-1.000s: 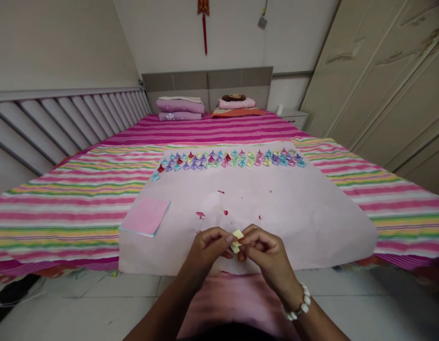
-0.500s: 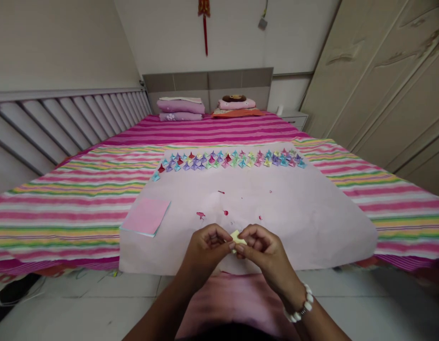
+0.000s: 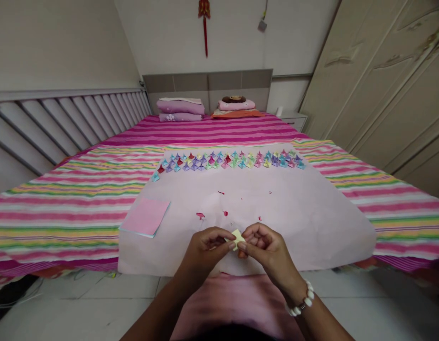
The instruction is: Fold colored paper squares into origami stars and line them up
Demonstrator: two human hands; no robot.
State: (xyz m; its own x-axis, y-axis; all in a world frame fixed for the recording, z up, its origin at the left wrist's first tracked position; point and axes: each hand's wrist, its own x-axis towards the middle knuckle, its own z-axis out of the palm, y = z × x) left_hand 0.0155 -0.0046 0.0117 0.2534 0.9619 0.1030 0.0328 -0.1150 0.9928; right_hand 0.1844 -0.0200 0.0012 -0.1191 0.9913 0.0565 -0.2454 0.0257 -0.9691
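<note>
My left hand (image 3: 205, 251) and my right hand (image 3: 267, 248) meet over the near edge of a pale pink sheet (image 3: 294, 213) spread on the bed. Both pinch a small folded yellow paper piece (image 3: 237, 236) between thumb and fingertips. A white bead bracelet (image 3: 301, 303) circles my right wrist. Farther back on the sheet lie rows of several small folded paper shapes (image 3: 230, 160) in blue, purple, red, green and pink.
A stack of pink square paper (image 3: 145, 217) lies left of my hands. Small red paper scraps (image 3: 200, 215) dot the sheet. The striped bedspread (image 3: 63, 199) covers the bed; folded pillows (image 3: 179, 109) sit at the headboard. A wardrobe (image 3: 383, 80) stands right.
The yellow paper has been folded smaller and turned between my fingertips. My hands have shifted slightly but stay in the same spot.
</note>
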